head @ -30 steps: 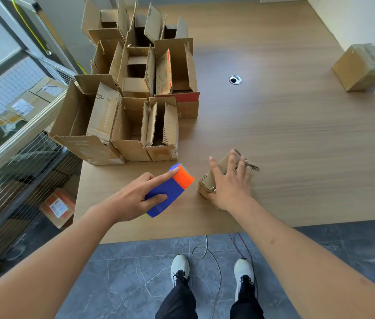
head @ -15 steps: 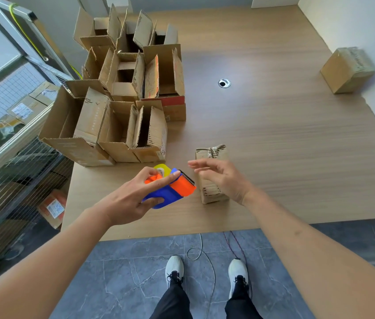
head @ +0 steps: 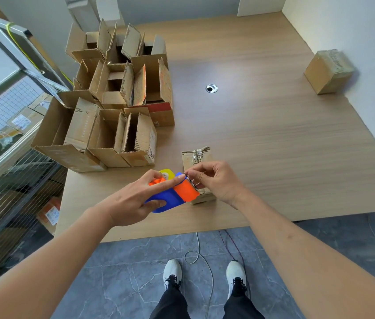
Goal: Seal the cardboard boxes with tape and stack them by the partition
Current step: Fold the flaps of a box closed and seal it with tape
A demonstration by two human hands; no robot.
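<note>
Head view, frame centre: left hand [head: 133,199] gripping tape dispenser [head: 172,194]; right hand [head: 214,180] pinching, seemingly, tape end at its blade, above small box [head: 195,157].

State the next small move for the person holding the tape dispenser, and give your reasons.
Probably draw the tape end out over the small box. The left hand grips the dispenser, the right hand pinches at its toothed blade, and the box lies just behind them.

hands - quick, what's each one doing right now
Left hand: grips the tape dispenser.
Right hand: fingers pinched at the dispenser's toothed edge, apparently on the tape end; the tape itself is too small to see.
</note>
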